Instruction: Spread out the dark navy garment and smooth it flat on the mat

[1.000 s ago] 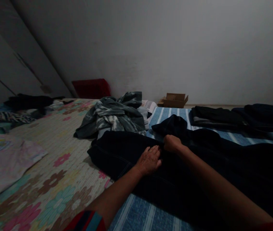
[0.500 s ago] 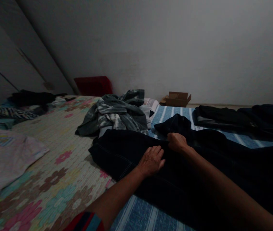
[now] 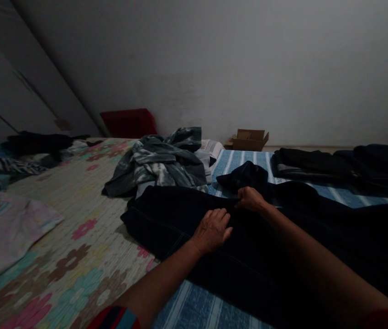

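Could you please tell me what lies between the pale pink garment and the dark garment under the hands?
In the head view, floral bedding shows between the pale pink garment and the dark garment.

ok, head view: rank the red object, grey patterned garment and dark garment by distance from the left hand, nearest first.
1. Dark garment: directly under the left hand.
2. Grey patterned garment: heaped beyond the hand, to its left.
3. Red object: farther back and more to the left.
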A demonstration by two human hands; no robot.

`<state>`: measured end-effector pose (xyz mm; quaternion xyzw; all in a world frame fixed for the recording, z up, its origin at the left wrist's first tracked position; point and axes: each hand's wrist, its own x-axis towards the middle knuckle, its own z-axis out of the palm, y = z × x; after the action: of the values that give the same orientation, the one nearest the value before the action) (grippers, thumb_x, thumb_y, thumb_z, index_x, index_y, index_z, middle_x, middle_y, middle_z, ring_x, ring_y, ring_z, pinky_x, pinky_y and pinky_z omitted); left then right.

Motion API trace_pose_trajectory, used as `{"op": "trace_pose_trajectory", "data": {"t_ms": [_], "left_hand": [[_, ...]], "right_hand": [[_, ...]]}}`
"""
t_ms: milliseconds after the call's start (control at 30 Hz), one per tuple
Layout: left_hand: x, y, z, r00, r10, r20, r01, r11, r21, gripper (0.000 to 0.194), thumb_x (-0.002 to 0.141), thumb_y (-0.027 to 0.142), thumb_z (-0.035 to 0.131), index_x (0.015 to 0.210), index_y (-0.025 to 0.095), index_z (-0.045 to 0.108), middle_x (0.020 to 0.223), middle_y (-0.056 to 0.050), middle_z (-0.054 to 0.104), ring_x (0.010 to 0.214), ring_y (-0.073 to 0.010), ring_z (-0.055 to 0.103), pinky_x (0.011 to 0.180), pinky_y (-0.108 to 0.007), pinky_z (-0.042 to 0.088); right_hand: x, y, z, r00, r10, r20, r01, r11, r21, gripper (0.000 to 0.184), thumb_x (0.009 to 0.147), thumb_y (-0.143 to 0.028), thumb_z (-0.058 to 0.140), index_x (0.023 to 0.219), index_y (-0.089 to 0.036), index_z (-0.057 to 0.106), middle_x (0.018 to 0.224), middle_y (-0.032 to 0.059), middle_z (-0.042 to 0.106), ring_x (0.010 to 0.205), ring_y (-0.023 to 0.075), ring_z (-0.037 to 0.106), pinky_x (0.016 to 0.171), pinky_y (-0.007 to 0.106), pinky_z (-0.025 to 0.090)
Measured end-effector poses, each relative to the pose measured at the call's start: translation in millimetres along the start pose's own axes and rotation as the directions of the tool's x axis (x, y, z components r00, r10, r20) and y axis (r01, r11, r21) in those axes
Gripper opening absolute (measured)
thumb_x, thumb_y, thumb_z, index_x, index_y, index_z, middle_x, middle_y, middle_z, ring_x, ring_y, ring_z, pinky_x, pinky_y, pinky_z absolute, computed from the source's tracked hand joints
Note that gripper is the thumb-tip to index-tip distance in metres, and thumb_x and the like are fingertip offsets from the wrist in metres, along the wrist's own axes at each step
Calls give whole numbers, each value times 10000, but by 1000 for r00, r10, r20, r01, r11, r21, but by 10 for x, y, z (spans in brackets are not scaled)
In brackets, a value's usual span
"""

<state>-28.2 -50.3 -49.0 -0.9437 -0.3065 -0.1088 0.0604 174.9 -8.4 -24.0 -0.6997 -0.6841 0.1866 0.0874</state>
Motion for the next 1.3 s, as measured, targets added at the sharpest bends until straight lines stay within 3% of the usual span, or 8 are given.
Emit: {"op": "trace_pose_trajectory", "data": {"t_ms": [133,233,333,533,667,867,1067,1300], "left_hand": [[119,-70,-158,1000,3,12,-2,999,-33,276,838,234,565,1101,156,535,1179,-104,581,1081,-235,524,924,-363,421],[365,-207,-337,995,-95,20,95,995,-11,307,839,202,531,1143,162,516,1230,-110,549,1161,-249,470,976,-384,371],[685,-388,-439,961,-154,230,159,987,-3,346,843,245,526,1181,172,525,1204,-108,578,1136,-259,505,946,-389,384],[1103,-649,-367,856,-116,503,148,989,-24,88,705,206,629,776,217,679,773,-2,682,736,-184,634,589,-240,420],[1168,-712,-305,835,-125,535,146,989,3,186,648,214,659,833,203,667,819,-17,679,749,-191,620,554,-239,390],[1197,-804,-276,818,-119,563,134,991,14,250,651,368,688,805,177,641,828,-40,662,717,-194,597,545,-250,384],[1191,-866,-319,809,-112,578,134,991,5,330,659,457,691,836,184,639,857,-50,662,758,-204,597,589,-258,411],[1146,-903,-312,812,-134,568,137,990,37,380,681,547,651,803,187,639,881,-70,661,824,-230,602,656,-280,428]], "right_hand": [[4,-11,-10,999,-12,40,13,999,-36,248,843,-378,627,949,-154,606,936,32,620,840,169,593,730,340,493],[2,-23,-42,998,-19,67,23,998,-50,246,875,-374,595,993,-159,603,981,39,617,877,176,597,764,359,502],[-11,-40,-80,996,-24,85,29,998,-54,246,879,-371,592,1008,-162,603,994,39,617,880,176,601,761,356,506],[-29,-49,-132,998,-36,59,38,999,-32,267,826,-385,642,978,-168,610,973,42,624,879,181,593,739,337,488],[-24,66,-174,996,-54,72,52,998,29,232,729,-373,706,873,-202,646,839,10,642,789,165,595,605,237,413],[-129,456,-320,975,-94,200,66,988,142,269,753,-421,647,642,-179,607,602,-27,558,570,107,523,475,211,315],[-276,788,-410,967,-70,244,31,986,161,262,717,-370,661,572,-170,575,558,-30,522,530,106,477,477,224,312],[-333,822,-361,985,-19,173,-2,993,121,189,658,-299,710,619,-180,568,598,-37,525,567,111,486,497,223,303]]}}
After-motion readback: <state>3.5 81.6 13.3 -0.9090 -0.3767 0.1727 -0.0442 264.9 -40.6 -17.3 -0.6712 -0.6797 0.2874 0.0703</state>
